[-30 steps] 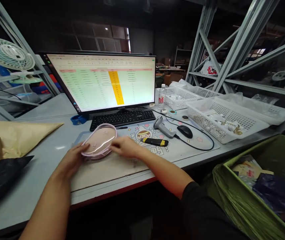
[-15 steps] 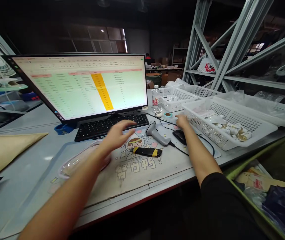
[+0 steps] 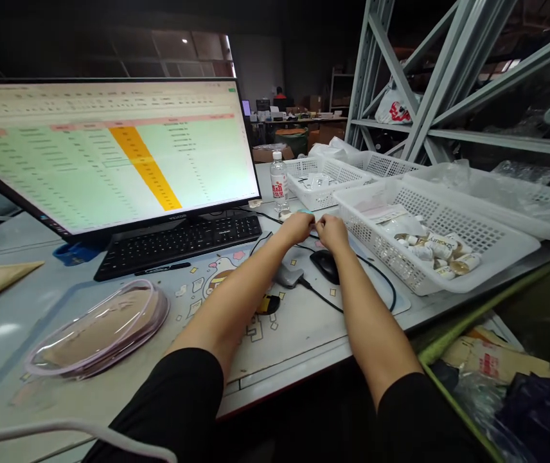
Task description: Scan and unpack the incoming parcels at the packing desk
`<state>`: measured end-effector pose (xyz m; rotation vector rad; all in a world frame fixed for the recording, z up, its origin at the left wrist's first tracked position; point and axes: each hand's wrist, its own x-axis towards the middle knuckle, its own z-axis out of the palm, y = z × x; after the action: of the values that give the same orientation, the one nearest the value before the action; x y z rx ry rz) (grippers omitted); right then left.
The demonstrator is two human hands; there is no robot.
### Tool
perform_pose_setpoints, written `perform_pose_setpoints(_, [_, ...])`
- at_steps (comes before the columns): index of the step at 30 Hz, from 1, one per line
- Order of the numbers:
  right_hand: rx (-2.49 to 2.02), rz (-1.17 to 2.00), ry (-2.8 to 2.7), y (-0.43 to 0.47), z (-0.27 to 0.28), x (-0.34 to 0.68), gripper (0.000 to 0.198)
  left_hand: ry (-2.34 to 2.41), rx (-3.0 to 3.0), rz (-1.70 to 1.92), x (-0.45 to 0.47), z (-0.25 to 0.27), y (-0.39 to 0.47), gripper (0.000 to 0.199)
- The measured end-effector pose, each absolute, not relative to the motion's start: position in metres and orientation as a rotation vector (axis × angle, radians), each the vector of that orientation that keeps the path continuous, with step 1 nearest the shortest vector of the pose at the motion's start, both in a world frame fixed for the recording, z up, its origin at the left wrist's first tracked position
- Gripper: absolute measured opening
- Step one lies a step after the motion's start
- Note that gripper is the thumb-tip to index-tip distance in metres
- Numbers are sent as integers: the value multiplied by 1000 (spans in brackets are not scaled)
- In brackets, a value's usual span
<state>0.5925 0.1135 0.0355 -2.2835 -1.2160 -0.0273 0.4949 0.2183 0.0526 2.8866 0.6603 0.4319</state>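
My left hand (image 3: pixel 298 227) and my right hand (image 3: pixel 333 233) meet at the back of the desk mat, fingertips closed together and nearly touching. Whatever they pinch is too small or hidden to make out. Just behind my left hand shows part of a teal roll (image 3: pixel 305 211), perhaps tape. A grey barcode scanner (image 3: pixel 288 276) lies partly covered by my left forearm. Under the same arm, the end of a black and yellow utility knife (image 3: pixel 269 305) peeks out. Beside my right forearm sits a black mouse (image 3: pixel 325 265).
A monitor (image 3: pixel 111 161) and black keyboard (image 3: pixel 183 244) stand at the left. Behind my hands is a water bottle (image 3: pixel 279 185). White baskets (image 3: pixel 381 247) with small packaged items line the right. A clear pink-edged pouch (image 3: pixel 106 325) lies front left; a green-edged bin (image 3: pixel 453 392) is lower right.
My left hand has moved right from above the keyboard's front edge to join my right hand. Both sets of fingers have closed together. The view has turned to the right.
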Motion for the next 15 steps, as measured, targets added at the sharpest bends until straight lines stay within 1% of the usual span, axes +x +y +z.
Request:
perform_pose_setpoints(6, [-2242,-22,-1185,114,36,595,26,582,2904,512,491,49,215,22])
perform_pose_setpoints(11, [-2158,-44,-1209,120,22,602,19,578,2884,600,486,38,206,24])
perform_pose_setpoints(15, [-2056,-49,-1245,128,10,608,18,581,2860,635,480,29,208,23])
